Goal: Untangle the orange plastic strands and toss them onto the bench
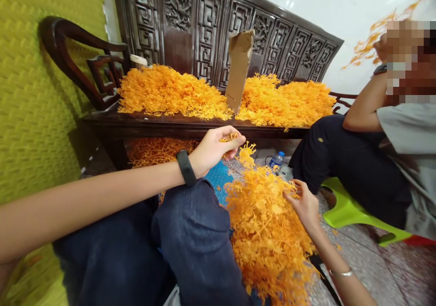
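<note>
My left hand (221,146), with a dark band on its wrist, is closed with fingertips together around small orange plastic sprigs (229,137). It is raised just above and left of a tall heap of orange plastic sprigs (269,224) by my knees. At the heap's right edge, my right hand (304,206) pinches orange strands between thumb and fingers. A silver bangle circles that wrist. One cluster of sprigs (247,153) stands up from the top of the heap, close to my left fingers. What supports the heap is mostly hidden.
A dark carved wooden bench (204,126) holds two orange piles (173,92), split by an upright cardboard piece (240,69). Orange runners (156,151) lie beneath. A water bottle (277,159) stands on the floor. At right, a person (350,160) on a green stool (354,215) raises orange strands.
</note>
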Demonstrator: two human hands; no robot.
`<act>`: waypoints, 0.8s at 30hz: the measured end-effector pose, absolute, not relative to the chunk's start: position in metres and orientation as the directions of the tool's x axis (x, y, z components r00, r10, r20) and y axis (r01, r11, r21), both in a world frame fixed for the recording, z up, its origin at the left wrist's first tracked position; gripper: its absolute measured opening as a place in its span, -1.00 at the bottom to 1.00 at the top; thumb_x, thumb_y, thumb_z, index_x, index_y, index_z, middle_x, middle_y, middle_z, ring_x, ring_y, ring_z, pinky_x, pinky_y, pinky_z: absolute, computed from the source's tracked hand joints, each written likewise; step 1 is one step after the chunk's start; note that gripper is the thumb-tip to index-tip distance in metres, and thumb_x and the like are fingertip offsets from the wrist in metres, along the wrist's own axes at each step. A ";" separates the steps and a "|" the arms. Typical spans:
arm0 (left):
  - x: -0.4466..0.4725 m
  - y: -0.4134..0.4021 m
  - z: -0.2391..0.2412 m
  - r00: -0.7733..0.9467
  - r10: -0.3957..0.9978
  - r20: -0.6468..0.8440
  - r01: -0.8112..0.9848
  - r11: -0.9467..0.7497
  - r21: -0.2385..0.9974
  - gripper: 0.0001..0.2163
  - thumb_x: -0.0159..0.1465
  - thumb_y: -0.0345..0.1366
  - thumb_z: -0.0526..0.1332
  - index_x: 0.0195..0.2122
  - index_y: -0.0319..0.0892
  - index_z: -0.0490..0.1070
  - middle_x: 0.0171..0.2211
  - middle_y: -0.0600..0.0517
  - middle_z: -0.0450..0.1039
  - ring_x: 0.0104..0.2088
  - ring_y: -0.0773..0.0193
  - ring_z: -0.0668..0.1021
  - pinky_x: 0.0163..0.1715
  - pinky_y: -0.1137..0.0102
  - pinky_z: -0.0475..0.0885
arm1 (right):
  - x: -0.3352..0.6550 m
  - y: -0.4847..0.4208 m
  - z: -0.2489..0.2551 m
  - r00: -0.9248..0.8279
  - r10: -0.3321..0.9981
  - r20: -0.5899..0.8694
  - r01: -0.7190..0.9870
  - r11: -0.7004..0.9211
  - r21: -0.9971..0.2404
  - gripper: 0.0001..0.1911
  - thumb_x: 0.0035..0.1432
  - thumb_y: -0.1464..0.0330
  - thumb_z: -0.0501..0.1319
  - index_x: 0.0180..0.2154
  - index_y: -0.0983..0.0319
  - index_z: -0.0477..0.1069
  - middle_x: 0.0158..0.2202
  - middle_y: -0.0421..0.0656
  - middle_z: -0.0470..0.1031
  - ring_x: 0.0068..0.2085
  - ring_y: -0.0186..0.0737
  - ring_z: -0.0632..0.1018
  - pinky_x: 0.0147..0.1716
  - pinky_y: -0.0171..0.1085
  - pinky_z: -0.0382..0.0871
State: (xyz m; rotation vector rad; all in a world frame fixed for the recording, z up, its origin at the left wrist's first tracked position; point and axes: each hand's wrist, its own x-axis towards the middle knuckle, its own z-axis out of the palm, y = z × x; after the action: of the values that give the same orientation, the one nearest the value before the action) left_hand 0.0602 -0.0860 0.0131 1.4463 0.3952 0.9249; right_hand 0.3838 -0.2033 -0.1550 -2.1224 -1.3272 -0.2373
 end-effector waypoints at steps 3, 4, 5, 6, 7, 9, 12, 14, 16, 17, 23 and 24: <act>0.060 -0.088 0.015 0.571 0.763 0.303 -0.296 -0.152 0.943 -0.86 0.16 -0.37 0.24 -0.50 -0.22 0.29 -0.67 0.17 0.22 -0.65 0.48 0.27 -0.63 0.52 0.16 | 0.382 -0.200 -0.156 0.538 0.699 0.471 0.808 -0.267 -0.526 -0.31 -0.17 0.14 0.26 0.03 0.24 0.22 -0.24 -0.08 0.39 -0.34 -0.12 0.46 -0.31 -0.16 0.32; 0.060 -0.089 0.016 0.568 0.765 0.303 -0.289 -0.159 0.944 -0.86 0.17 -0.39 0.22 -0.50 -0.22 0.29 -0.67 0.17 0.21 -0.65 0.49 0.27 -0.63 0.53 0.16 | 0.380 -0.198 -0.158 0.592 0.674 0.442 0.745 -0.249 -0.618 -0.22 -0.25 0.13 0.30 0.04 0.24 0.19 -0.22 -0.09 0.37 -0.37 -0.17 0.44 -0.33 -0.18 0.33; 0.061 -0.090 0.017 0.570 0.764 0.304 -0.281 -0.166 0.945 -0.87 0.18 -0.39 0.21 -0.49 -0.22 0.29 -0.67 0.18 0.21 -0.66 0.49 0.26 -0.63 0.53 0.15 | 0.378 -0.197 -0.161 0.650 0.656 0.382 0.651 -0.222 -0.726 -0.14 -0.32 0.13 0.33 0.06 0.24 0.15 -0.21 -0.10 0.35 -0.40 -0.22 0.43 -0.37 -0.20 0.35; 0.062 -0.091 0.017 0.575 0.759 0.306 -0.276 -0.173 0.946 -0.87 0.19 -0.38 0.21 -0.49 -0.23 0.29 -0.66 0.18 0.21 -0.66 0.50 0.26 -0.63 0.53 0.15 | 0.375 -0.196 -0.165 0.697 0.652 0.299 0.527 -0.183 -0.830 -0.07 -0.39 0.15 0.36 0.07 0.23 0.12 -0.20 -0.11 0.35 -0.43 -0.27 0.43 -0.40 -0.23 0.36; 0.063 -0.092 0.018 0.582 0.751 0.311 -0.274 -0.179 0.945 -0.86 0.18 -0.36 0.22 -0.48 -0.23 0.30 -0.66 0.18 0.21 -0.65 0.50 0.26 -0.62 0.54 0.15 | 0.370 -0.195 -0.169 0.725 0.656 0.208 0.389 -0.141 -0.910 -0.03 -0.43 0.16 0.38 0.07 0.21 0.09 -0.20 -0.12 0.35 -0.44 -0.30 0.43 -0.42 -0.25 0.36; 0.066 -0.092 0.019 0.605 0.727 0.325 -0.270 -0.197 0.942 -0.84 0.16 -0.31 0.26 -0.47 -0.23 0.30 -0.64 0.18 0.21 -0.64 0.50 0.28 -0.61 0.54 0.18 | 0.358 -0.194 -0.175 0.765 0.638 0.091 0.165 -0.057 -0.985 -0.06 -0.46 0.20 0.38 0.03 0.19 0.10 -0.20 -0.12 0.36 -0.40 -0.28 0.46 -0.43 -0.27 0.38; 0.072 -0.091 0.019 0.627 0.691 0.359 -0.270 -0.240 0.933 -0.79 0.10 -0.23 0.31 -0.47 -0.23 0.31 -0.62 0.18 0.23 -0.61 0.48 0.30 -0.58 0.53 0.22 | 0.326 -0.196 -0.172 0.866 0.482 0.133 0.123 0.054 -0.991 -0.28 -0.29 0.21 0.30 -0.03 0.20 0.14 -0.14 -0.07 0.35 -0.23 -0.18 0.48 -0.31 -0.19 0.42; 0.075 -0.090 0.019 0.623 0.677 0.393 -0.288 -0.268 0.919 -0.77 0.09 -0.20 0.31 -0.47 -0.22 0.31 -0.59 0.17 0.24 -0.59 0.48 0.30 -0.57 0.52 0.23 | 0.295 -0.201 -0.162 0.883 0.280 0.378 0.355 0.131 -0.926 -0.39 -0.14 0.28 0.24 -0.01 0.20 0.14 -0.04 -0.03 0.30 -0.06 -0.11 0.44 -0.14 -0.09 0.38; 0.077 -0.089 0.018 0.622 0.658 0.425 -0.314 -0.287 0.905 -0.77 0.09 -0.19 0.31 -0.47 -0.22 0.31 -0.55 0.16 0.26 -0.58 0.48 0.32 -0.54 0.52 0.27 | 0.261 -0.204 -0.151 0.706 0.078 0.704 0.688 0.159 -0.708 -0.43 -0.04 0.40 0.21 0.05 0.18 0.14 0.04 -0.01 0.25 0.05 -0.07 0.37 -0.02 -0.02 0.29; 0.078 -0.089 0.018 0.630 0.644 0.434 -0.319 -0.295 0.901 -0.77 0.09 -0.18 0.30 -0.47 -0.21 0.31 -0.54 0.15 0.27 -0.57 0.47 0.33 -0.52 0.51 0.29 | 0.245 -0.204 -0.147 0.526 0.078 0.847 0.824 0.197 -0.531 -0.47 0.01 0.44 0.18 0.05 0.15 0.15 0.02 -0.03 0.28 0.03 -0.09 0.39 -0.03 -0.04 0.31; 0.080 -0.086 0.016 0.678 0.590 0.439 -0.289 -0.335 0.897 -0.78 0.14 -0.16 0.26 -0.46 -0.19 0.31 -0.60 0.15 0.26 -0.55 0.41 0.38 -0.50 0.48 0.34 | 0.202 -0.167 -0.170 -0.318 0.694 0.646 0.919 0.394 0.028 -0.65 0.18 0.40 0.03 0.02 0.23 0.30 0.06 0.01 0.35 0.15 -0.06 0.29 0.12 0.02 0.14; 0.080 -0.086 0.016 0.668 0.604 0.435 -0.283 -0.335 0.899 -0.78 0.14 -0.16 0.26 -0.46 -0.19 0.31 -0.60 0.15 0.25 -0.57 0.42 0.36 -0.53 0.49 0.32 | 0.203 -0.160 -0.181 -0.233 0.767 0.599 0.952 0.305 -0.020 -0.66 0.18 0.37 0.03 -0.01 0.24 0.34 0.11 0.03 0.30 0.18 -0.02 0.25 0.15 0.07 0.06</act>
State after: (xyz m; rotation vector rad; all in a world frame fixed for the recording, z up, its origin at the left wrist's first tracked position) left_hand 0.0795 -0.0860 0.0159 1.6854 0.2636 0.9213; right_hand 0.2031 -0.1595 -0.1809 -1.5220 -2.0704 -0.4824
